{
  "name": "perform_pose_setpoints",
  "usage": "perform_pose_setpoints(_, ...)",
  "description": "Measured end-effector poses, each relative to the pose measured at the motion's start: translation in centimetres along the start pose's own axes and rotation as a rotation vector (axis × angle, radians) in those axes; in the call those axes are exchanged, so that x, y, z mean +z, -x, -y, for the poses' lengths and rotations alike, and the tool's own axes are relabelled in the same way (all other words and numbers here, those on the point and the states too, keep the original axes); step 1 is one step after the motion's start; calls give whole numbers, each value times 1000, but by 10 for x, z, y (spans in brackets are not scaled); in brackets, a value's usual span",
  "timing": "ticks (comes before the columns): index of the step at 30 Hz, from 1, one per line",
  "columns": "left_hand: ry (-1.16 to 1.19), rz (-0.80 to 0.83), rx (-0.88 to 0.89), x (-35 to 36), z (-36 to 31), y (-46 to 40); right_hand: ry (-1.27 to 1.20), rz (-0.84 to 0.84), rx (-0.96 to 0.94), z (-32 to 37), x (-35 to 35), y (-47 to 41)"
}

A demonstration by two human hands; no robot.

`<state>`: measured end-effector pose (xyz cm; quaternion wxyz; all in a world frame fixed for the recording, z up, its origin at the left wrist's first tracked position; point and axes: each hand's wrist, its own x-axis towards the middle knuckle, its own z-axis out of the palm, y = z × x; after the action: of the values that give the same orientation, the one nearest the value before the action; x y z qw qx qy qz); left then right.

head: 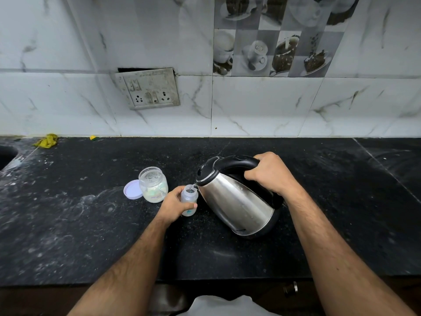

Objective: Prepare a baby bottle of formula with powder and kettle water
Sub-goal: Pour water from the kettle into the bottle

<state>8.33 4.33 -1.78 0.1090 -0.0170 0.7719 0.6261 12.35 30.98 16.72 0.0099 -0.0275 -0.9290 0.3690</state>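
Pouring now, and closest to the person the left hand (174,205) is wrapped round the little bottle (189,200), fingers closed about its lower half, keeping it upright on the black counter (91,236) with its open neck up under the spout. That bottle looks like thin clear plastic, light and easy to tip, so a grip low on the body seems the right place to steady it. Just to the right, the right hand (268,173) is clenched full around the black handle of the steel kettle (237,201), which is tilted over to the left with its spout at the bottle mouth. The kettle looks the heavy one here, its polished wall slippery and perhaps hot, so the handle is the only sensible hold. The neck is narrow, so a slow tilt would be wise. Just beyond the left hand stands the open powder jar (153,184), its lid (132,189) lying flat and touching its left side, near enough to be knocked. Right of the kettle the counter lies bare, good room to set it down. Farther off, a sink (6,156) edge far left, a yellow cloth (46,140) by the wall, and a switch panel (148,88) above.
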Motion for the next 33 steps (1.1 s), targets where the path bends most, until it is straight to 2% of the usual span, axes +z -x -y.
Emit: perform_pose_setpoints(33, 27, 7, 1, 9, -9, 4, 5, 17, 19, -7, 0, -5)
